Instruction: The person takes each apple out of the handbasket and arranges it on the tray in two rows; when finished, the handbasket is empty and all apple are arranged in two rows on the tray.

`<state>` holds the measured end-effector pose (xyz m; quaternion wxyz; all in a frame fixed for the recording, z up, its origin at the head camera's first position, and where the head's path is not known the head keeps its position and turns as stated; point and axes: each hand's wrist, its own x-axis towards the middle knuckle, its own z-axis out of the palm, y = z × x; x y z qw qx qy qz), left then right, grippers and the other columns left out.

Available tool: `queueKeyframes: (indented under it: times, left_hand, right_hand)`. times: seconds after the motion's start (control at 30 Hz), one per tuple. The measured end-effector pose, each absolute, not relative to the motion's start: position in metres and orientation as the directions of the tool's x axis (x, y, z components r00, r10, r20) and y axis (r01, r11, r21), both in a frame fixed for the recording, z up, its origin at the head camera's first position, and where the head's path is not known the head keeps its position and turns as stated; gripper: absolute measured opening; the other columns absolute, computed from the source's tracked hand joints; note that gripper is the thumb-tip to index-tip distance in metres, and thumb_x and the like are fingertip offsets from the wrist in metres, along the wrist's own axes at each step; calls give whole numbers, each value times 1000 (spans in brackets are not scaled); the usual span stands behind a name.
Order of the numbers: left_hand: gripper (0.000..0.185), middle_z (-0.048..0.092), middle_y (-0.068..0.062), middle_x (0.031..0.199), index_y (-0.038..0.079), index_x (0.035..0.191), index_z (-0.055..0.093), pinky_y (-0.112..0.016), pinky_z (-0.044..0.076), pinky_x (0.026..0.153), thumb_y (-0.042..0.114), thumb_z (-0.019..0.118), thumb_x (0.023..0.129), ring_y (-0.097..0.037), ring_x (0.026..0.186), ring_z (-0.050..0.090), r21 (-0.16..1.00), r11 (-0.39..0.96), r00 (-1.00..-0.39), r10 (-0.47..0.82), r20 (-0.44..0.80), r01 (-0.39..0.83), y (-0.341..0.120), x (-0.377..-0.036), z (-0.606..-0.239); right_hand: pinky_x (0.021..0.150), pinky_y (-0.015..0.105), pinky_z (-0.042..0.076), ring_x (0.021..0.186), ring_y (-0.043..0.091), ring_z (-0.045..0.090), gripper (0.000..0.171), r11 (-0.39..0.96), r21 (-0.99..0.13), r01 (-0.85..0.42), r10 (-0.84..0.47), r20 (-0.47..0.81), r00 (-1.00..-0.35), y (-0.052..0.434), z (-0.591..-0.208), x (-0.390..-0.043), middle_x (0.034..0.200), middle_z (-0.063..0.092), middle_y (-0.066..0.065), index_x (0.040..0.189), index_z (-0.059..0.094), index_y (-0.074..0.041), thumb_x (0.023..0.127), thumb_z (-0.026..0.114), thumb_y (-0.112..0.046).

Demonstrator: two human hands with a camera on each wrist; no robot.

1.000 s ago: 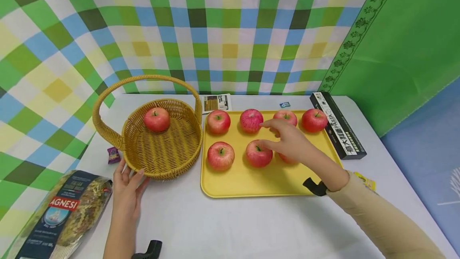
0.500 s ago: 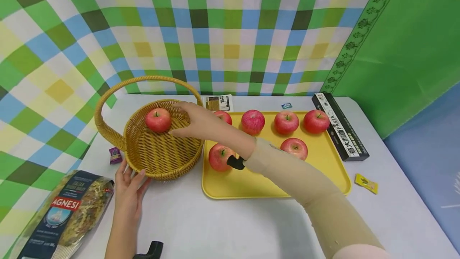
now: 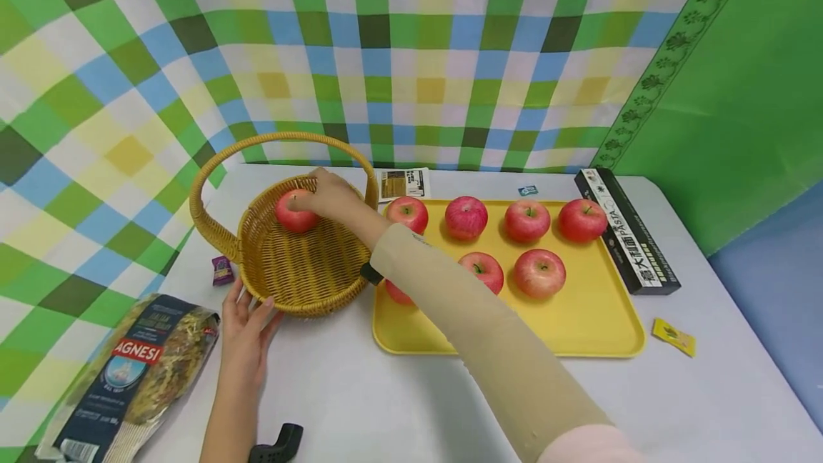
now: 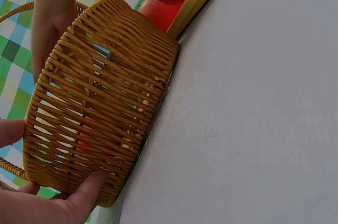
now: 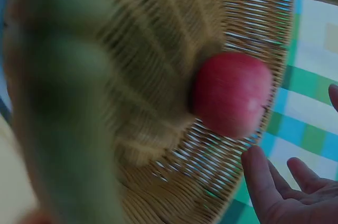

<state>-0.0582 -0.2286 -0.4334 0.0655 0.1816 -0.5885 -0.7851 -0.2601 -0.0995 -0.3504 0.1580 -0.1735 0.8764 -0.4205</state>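
A woven wicker basket (image 3: pixel 308 299) with a tall arched handle stands at the left, one red apple (image 5: pixel 232 94) lying inside near its far left wall. My right hand (image 3: pixel 337 198) reaches under the handle into the basket, its thumb overlapping the apple in the head view; whether it touches the fruit cannot be told. Against the basket's near left side rests my left hand (image 3: pixel 247 334), fingers spread and thumb (image 4: pixel 90 189) on the wicker. On a yellow tray (image 3: pixel 591 327) to the right sit several more apples (image 3: pixel 539 274), some partly covered by the right sleeve.
A pasta bag (image 3: pixel 131 377) lies at the front left, near a small purple packet (image 3: pixel 222 271). A long black pasta box (image 3: pixel 626 231) lies along the tray's right edge. A yellow packet (image 3: pixel 674 336), a blue packet (image 3: pixel 528 191) and a printed card (image 3: pixel 403 183) are also on the table.
My right hand has moved left from above the tray's apples into the basket, to the apple there. My left hand stays at the basket. The view has shifted slightly.
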Motion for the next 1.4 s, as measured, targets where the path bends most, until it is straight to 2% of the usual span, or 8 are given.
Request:
queueKeyframes:
  times: [0.2, 0.43, 0.63, 0.93, 1.13, 1.4]
  left_hand:
    - [75, 11, -4, 160, 28, 154, 5, -34, 40, 106, 17, 55, 99, -27, 140, 28, 954, -275, -928, -310, -208, -122, -230, -60, -435]
    - [75, 11, -5, 160, 28, 155, 5, -37, 37, 108, 15, 54, 100, -27, 141, 27, 947, -297, -926, -309, -219, -125, -228, -62, -435]
    - [75, 9, -5, 160, 28, 155, 4, -42, 32, 111, 15, 54, 100, -25, 142, 24, 945, -301, -927, -302, -221, -127, -223, -65, -437]
    - [74, 11, -4, 160, 26, 155, 4, -42, 33, 110, 13, 53, 100, -24, 142, 25, 946, -303, -934, -291, -208, -116, -221, -65, -439]
    - [76, 9, -4, 160, 27, 155, 2, -42, 32, 111, 14, 53, 100, -25, 143, 23, 948, -292, -931, -295, -217, -128, -223, -63, -439]
    - [75, 11, -4, 160, 25, 155, 4, -43, 33, 110, 15, 54, 100, -24, 142, 25, 947, -298, -927, -310, -211, -116, -229, -61, -439]
  right_hand:
    - [92, 33, 49, 124, 21, 49, 83, 609, -785, -112, -424, -203, -883, -109, -356, -270, 141, 48, 4, 146, 37, -12, 80, 76, -45]
    - [86, 33, 51, 118, 21, 52, 78, 678, -731, -72, -366, -251, -896, -122, -354, -274, 134, 52, 3, 143, 41, -14, 80, 76, -44]
    - [95, 37, 47, 127, 24, 45, 83, 692, -721, -29, -292, -244, -925, -129, -372, -271, 142, 45, 4, 148, 36, -15, 80, 77, -43]
    - [93, 38, 48, 127, 27, 46, 85, 709, -703, -51, -276, -210, -938, -128, -387, -273, 143, 44, 10, 150, 31, -13, 83, 74, -41]
    - [89, 35, 50, 120, 24, 51, 82, 685, -724, -76, -288, -174, -942, -131, -394, -272, 136, 52, 8, 147, 36, -11, 81, 78, -35]
    - [88, 34, 51, 118, 22, 52, 80, 706, -695, -135, -329, -152, -932, -137, -387, -272, 134, 53, 5, 146, 39, -12, 80, 77, -38]
